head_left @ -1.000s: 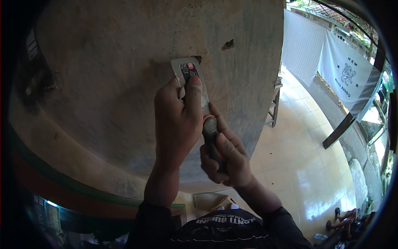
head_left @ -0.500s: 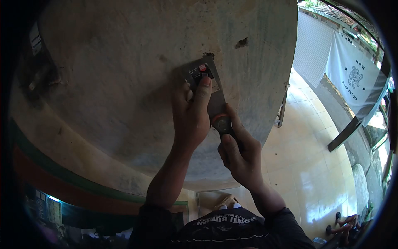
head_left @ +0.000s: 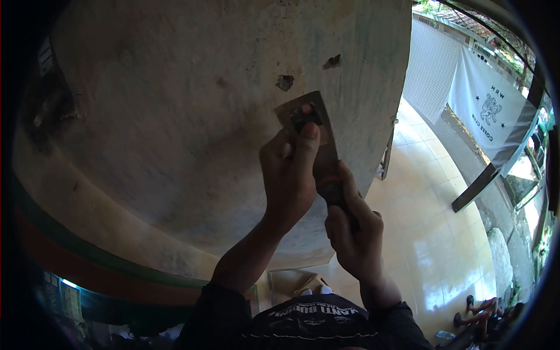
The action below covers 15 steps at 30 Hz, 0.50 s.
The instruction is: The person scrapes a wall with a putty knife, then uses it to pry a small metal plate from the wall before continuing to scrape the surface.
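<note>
My right hand is wrapped round the dark handle of a putty knife, whose wide metal blade points up and to the left. My left hand grips the blade, its thumb lying on the face near a red and black label. Behind the tool stands a grey, stained wall. A chipped hole in the wall shows just above the blade's edge, and a second hole lies up and to the right of it.
A white banner hangs at the right, beside a dark post. Pale shiny floor tiles lie below. At the lower right are a person's legs and a plastic bottle. A green and brown band runs along the lower left.
Both hands and the putty knife have moved down and to the right, off the upper hole, which is now uncovered. The view has shifted slightly.
</note>
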Available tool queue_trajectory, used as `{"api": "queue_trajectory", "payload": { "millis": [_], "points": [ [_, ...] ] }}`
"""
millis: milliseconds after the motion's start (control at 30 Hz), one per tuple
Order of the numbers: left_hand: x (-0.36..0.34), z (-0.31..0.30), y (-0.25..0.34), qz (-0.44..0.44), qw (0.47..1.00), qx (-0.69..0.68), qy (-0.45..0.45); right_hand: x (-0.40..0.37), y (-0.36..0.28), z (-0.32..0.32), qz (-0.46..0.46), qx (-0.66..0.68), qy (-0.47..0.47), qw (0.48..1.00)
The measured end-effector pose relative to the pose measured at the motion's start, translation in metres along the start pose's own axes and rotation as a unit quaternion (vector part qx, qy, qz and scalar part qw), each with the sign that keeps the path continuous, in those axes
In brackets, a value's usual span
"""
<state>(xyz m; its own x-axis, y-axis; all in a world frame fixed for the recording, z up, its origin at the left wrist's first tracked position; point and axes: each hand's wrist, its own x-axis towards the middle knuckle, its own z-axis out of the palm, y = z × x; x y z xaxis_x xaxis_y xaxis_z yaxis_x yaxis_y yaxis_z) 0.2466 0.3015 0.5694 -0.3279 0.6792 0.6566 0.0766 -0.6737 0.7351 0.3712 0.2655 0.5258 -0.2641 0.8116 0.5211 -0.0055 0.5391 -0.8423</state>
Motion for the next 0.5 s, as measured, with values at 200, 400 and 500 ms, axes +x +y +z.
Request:
{"api": "queue_trajectory", "payload": {
  "millis": [200, 400, 500],
  "points": [
    [0.005, -0.008, 0.006, -0.072, 0.992, 0.001, 0.105, 0.017, -0.001, 0.004, 0.023, 0.088, -0.077, 0.993],
    [0.009, 0.008, 0.010, -0.076, 0.990, 0.056, 0.103, 0.015, 0.002, 0.006, 0.003, 0.147, -0.002, 0.989],
    [0.003, -0.008, 0.011, -0.008, 0.988, 0.079, 0.133, 0.018, -0.004, -0.001, 0.047, 0.162, -0.097, 0.981]
  ]
}}
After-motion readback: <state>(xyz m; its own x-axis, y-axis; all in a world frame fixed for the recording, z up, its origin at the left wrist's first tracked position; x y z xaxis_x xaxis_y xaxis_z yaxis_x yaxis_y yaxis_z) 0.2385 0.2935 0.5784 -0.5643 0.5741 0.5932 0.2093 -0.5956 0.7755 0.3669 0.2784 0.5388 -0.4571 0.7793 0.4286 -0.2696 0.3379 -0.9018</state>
